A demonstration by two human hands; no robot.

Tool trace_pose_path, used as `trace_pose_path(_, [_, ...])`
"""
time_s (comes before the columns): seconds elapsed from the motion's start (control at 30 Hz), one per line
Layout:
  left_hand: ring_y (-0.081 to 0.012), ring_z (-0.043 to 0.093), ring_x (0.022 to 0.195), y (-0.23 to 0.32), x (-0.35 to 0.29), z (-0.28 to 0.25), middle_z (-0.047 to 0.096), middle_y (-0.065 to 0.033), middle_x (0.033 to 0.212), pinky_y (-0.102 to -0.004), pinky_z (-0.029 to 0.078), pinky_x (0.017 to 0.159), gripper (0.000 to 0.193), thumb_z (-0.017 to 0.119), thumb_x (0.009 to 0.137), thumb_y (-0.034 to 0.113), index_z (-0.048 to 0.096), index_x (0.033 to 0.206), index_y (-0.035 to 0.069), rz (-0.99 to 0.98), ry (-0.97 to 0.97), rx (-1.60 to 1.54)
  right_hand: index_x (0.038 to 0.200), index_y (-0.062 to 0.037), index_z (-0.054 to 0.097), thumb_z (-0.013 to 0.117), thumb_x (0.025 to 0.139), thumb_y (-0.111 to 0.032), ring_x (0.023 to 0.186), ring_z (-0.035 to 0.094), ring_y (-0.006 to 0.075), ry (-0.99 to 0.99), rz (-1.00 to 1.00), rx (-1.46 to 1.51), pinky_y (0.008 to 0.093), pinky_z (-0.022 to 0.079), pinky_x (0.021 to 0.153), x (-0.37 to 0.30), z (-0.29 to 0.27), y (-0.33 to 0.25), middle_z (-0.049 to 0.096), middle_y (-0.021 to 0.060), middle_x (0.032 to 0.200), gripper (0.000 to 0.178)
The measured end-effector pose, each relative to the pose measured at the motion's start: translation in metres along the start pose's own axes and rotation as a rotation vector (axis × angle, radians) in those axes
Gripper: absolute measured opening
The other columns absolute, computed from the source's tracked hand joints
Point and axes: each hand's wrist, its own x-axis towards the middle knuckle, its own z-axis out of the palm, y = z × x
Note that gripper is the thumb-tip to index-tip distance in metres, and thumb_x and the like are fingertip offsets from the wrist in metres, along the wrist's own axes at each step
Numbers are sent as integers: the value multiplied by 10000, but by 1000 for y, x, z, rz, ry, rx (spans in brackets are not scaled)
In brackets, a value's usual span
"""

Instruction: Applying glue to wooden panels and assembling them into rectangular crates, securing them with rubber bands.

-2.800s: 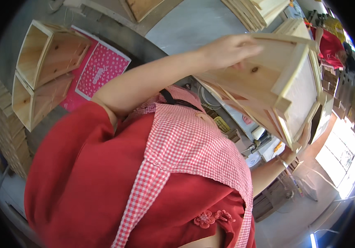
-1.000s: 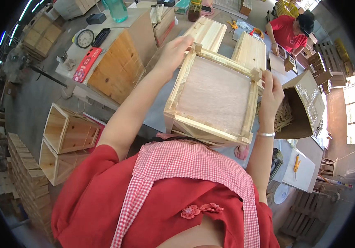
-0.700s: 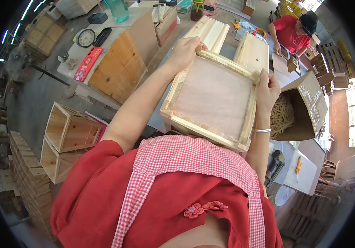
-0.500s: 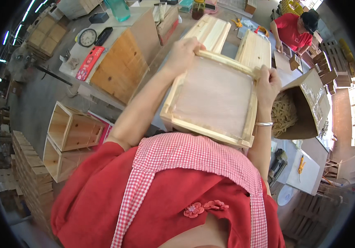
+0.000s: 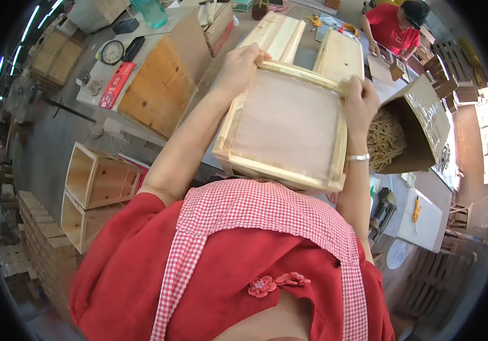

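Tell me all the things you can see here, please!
wooden tray box: 1, pale wood, held up in front of the chest
open wooden boxes: 2, pale wood, stacked on the floor at the left
cardboard box: 1, brown, open at the right, full of wooden sticks
clock: 1, round, dark rim, bench top left
co-worker: 1, red shirt, top right
apron: 1, red-and-white check, on the person
left hand: 1, gripping the tray box's far left corner
right hand: 1, gripping its far right corner
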Motion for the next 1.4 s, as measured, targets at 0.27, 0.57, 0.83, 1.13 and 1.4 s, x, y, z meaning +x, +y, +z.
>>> trace_pose_path(0.27, [-133, 611, 1024, 7, -4, -10, 677, -72, 1129, -277, 446, 942, 447, 406, 1069, 363, 666, 1195, 21, -266, -111, -354, 894, 1, 662, 594, 1007, -297, 584, 493, 44, -106, -91, -262, 243, 418, 511, 0, -24, -1, 560, -31, 676, 326])
trace_pose_path(0.57, [-152, 536, 1189, 45, -94, -29, 597, -90, 1285, -311, 413, 1029, 516, 508, 1040, 259, 406, 1496, 41, -273, -208, -156, 1398, 41, 522, 557, 1007, -226, 1007, 616, 120, -419, 118, -76, 253, 499, 862, -87, -67, -39, 656, 123, 1183, 475])
trace_pose_path(0.83, [-129, 529, 1179, 38, -93, -28, 588, -78, 1310, -307, 419, 1018, 507, 525, 1033, 221, 417, 1497, 46, -221, -154, -328, 1416, 73, 496, 551, 993, -119, 1074, 600, 134, -360, 166, 122, 268, 471, 944, -78, -52, -40, 647, 96, 1242, 467])
trace_pose_path(1.13, [-113, 555, 1130, 61, -99, -22, 595, -62, 1268, -292, 457, 967, 481, 519, 1045, 255, 452, 1452, 7, -206, -68, -347, 1430, 40, 498, 572, 991, -145, 955, 583, 90, -360, 220, 198, 240, 477, 846, -83, -56, -56, 666, 60, 1119, 482])
trace_pose_path(1.4, [-123, 614, 1052, 17, -114, -33, 645, -67, 1181, -293, 505, 908, 435, 551, 1033, 322, 549, 1351, 25, -562, 63, -584, 1397, 27, 509, 479, 1049, -272, 969, 594, 119, -413, 270, 267, 257, 478, 850, -94, -63, -6, 674, 90, 1098, 460])
